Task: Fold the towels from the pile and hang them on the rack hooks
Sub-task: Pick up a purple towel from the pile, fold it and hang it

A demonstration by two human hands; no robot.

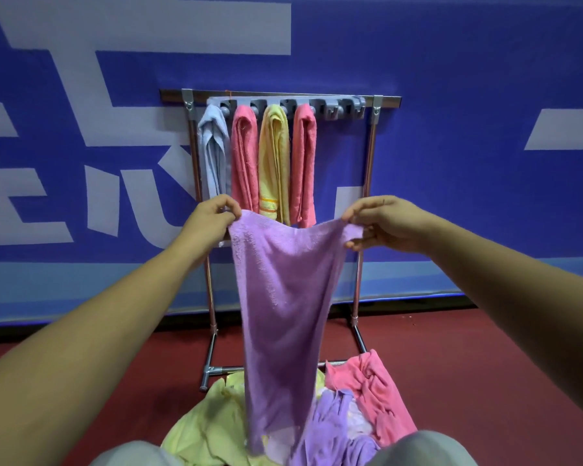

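Head view: we stand at the rack (371,156).
Hung: four folded towels (274,163) fill its left hooks.
Free hooks (342,111): right end, open room.
Hands: our left hand (212,216) and right hand (381,223) pinch the purple towel (280,297) by its top corners, unfolded.
Pile (367,398): several left on the floor.

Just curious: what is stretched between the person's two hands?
In the head view, a purple towel spans from left hand to right hand, each pinching an upper corner.
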